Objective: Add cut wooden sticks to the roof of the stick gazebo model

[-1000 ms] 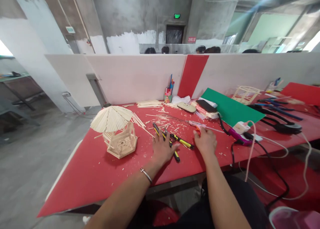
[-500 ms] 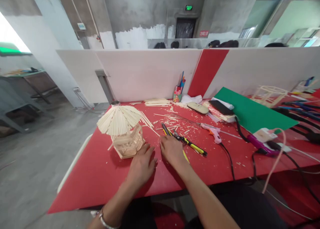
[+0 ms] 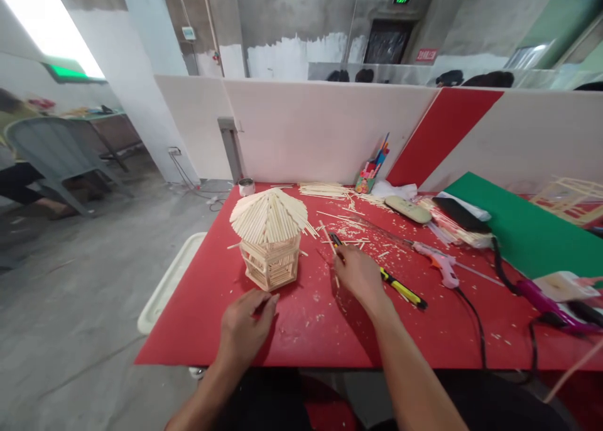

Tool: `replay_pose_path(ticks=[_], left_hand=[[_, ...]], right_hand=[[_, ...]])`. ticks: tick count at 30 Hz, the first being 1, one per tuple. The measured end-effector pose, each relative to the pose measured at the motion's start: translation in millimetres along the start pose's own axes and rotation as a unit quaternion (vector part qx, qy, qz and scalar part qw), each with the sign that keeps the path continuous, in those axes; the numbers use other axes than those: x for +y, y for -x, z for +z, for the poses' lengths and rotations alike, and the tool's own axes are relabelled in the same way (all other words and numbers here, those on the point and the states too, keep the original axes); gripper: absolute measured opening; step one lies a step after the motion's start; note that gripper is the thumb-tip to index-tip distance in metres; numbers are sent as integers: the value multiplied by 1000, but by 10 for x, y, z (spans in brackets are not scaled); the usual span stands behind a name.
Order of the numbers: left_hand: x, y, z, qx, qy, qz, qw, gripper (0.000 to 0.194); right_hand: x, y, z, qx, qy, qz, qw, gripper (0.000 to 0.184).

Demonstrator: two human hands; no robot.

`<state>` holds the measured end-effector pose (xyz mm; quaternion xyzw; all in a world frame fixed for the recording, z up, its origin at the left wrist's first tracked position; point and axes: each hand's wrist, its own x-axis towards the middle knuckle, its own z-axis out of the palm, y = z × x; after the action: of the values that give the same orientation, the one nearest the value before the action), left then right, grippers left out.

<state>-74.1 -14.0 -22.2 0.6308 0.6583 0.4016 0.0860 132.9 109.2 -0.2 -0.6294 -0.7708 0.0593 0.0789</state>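
A small hexagonal pavilion built of wooden sticks (image 3: 270,241) stands on the red table (image 3: 202,330), with a fan-shaped stick roof. My left hand (image 3: 245,327) lies on the table just in front of the pavilion, fingers stretched toward its base, holding nothing. My right hand (image 3: 358,275) rests over yellow-and-black hand tools (image 3: 402,288) to the pavilion's right, and a thin stick pokes out by its fingers. Whether those fingers grip anything is hidden.
Loose sticks and wood chips (image 3: 330,195) litter the table's back. A pink glue gun (image 3: 440,266) with a black cord, a cup of pens (image 3: 370,176), a green sheet (image 3: 527,236) and a phone (image 3: 459,213) lie to the right. White partition behind; a white tray (image 3: 164,283) hangs off the left edge.
The view has swung left. My left hand has left the tools and come down in front of the pavilion. My right hand has moved from beside the glue gun onto the tools.
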Motion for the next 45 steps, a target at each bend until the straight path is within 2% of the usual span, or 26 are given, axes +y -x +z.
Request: replay_pose_path(ticks=[2, 4, 7, 11, 13, 17, 23, 30, 34, 38, 40, 45], left_hand=[[15, -2, -22, 5, 25, -24, 999, 24], [71, -23, -19, 14, 73, -47, 996, 22], [181, -67, 7, 23, 183, -103, 977, 20], [287, -102, 32, 1, 314, -201, 928, 28], [316, -103, 35, -9, 364, -230, 903, 33], [335, -84, 23, -17, 450, -277, 849, 38], [304, -96, -55, 47, 501, -288, 814, 32], [321, -202, -67, 9, 560, -350, 751, 34], [333, -222, -38, 8, 570, -344, 746, 32], [309, -166, -35, -29, 553, -323, 768, 39], [303, -100, -26, -77, 551, -305, 773, 48], [380, 74, 105, -168, 583, -234, 760, 75]], right_hand=[[14, 245, -40, 18, -38, 5, 999, 29], [-16, 508, -38, 35, -138, -12, 990, 33], [-147, 844, 9, 39, -326, -73, 942, 34], [-376, 1046, 62, -3, -462, -115, 879, 32], [-466, 1055, 80, -1, -486, -122, 866, 30], [-590, 1032, 120, 5, -496, -136, 857, 30], [-712, 1060, 152, 1, -516, -138, 846, 30], [-819, 990, 155, 8, -526, -140, 839, 30], [-839, 964, 178, 19, -533, -148, 833, 30], [-839, 1002, 159, 20, -550, -142, 823, 29], [-842, 1035, 138, 6, -578, -132, 806, 30], [-805, 1104, 58, -70, -656, -110, 744, 34]])
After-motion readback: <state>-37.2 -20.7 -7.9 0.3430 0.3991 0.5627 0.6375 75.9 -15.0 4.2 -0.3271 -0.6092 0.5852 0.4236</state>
